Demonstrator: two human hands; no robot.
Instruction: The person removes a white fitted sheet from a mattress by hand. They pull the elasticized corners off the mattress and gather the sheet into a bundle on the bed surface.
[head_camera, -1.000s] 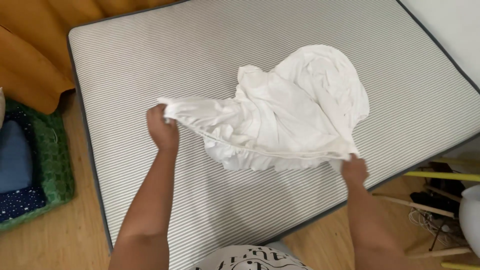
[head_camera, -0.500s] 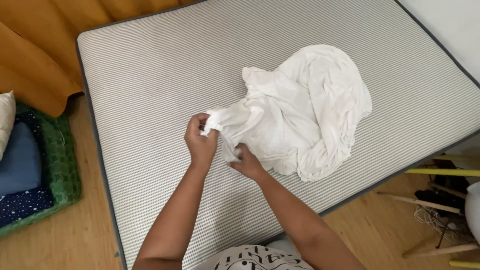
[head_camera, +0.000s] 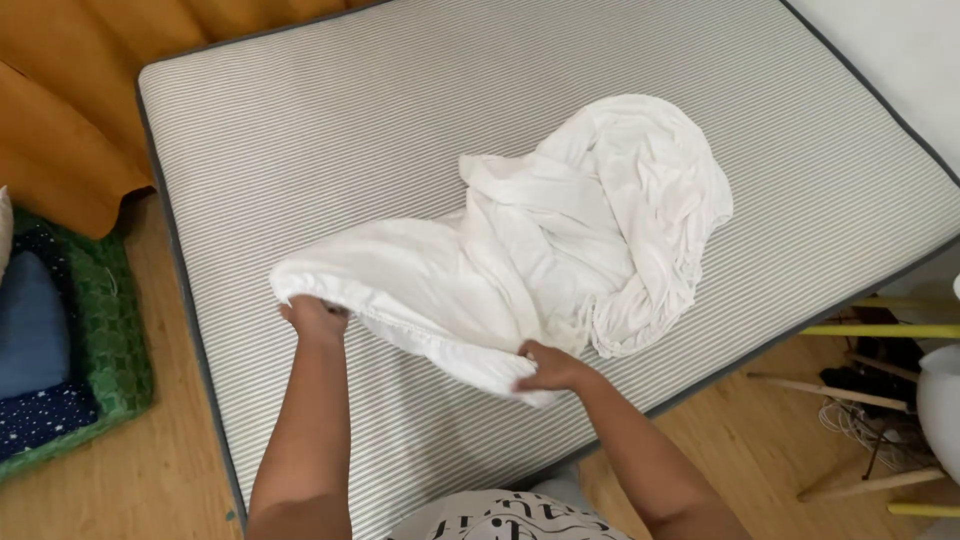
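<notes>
Head view: left hand, right hand fingers clamped on white sheet hem; striped mattress bare around

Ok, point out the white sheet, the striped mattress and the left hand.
white sheet (head_camera: 560, 240), head view, on its crumpled middle.
striped mattress (head_camera: 330, 130), head view, on bare striped top.
left hand (head_camera: 314, 318), head view, on its back, at the sheet's edge.

A bedroom in a home. A striped mattress lies on a wooden floor, with orange curtains and cushions beside it.
</notes>
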